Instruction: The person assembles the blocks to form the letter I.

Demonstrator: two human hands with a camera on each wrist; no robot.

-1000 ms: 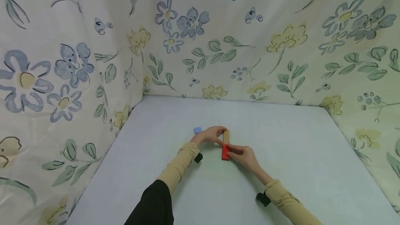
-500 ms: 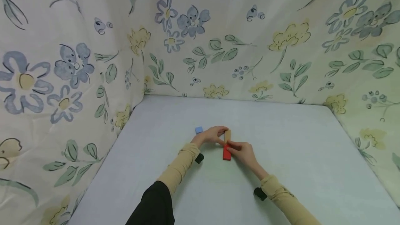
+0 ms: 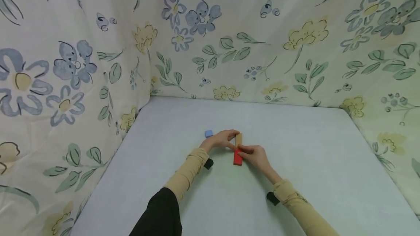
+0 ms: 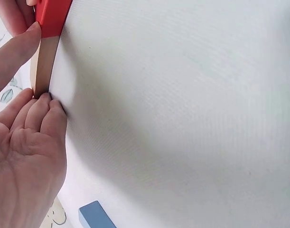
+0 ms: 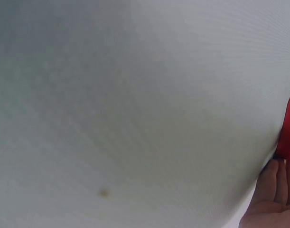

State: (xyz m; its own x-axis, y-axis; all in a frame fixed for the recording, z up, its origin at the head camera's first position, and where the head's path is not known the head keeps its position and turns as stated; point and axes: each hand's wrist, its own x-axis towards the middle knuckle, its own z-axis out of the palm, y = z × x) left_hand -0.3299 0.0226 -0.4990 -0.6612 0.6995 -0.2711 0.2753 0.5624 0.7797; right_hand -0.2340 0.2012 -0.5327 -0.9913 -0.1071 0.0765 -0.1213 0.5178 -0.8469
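A plain wooden block (image 3: 238, 139) and a red block (image 3: 237, 158) lie end to end in a line on the white table. My left hand (image 3: 220, 139) holds the wooden block lengthwise, fingertips at its far end and thumb near the seam with the red one, as the left wrist view shows of the wooden block (image 4: 45, 64). From the right side my right hand (image 3: 257, 157) pinches the red block close to that seam. In the right wrist view only part of the red block (image 5: 289, 128) and some fingers (image 5: 267, 183) show, at the edge.
A small blue block (image 3: 208, 133) sits on the table (image 3: 305, 163) just left of my left hand. Floral curtains (image 3: 249, 61) enclose the table's back and sides. A black device (image 3: 272, 198) is worn at the right wrist.
My right hand's fingers have slid slightly forward along the red block toward the seam. The left hand keeps its hold, and the head view has tilted a little.
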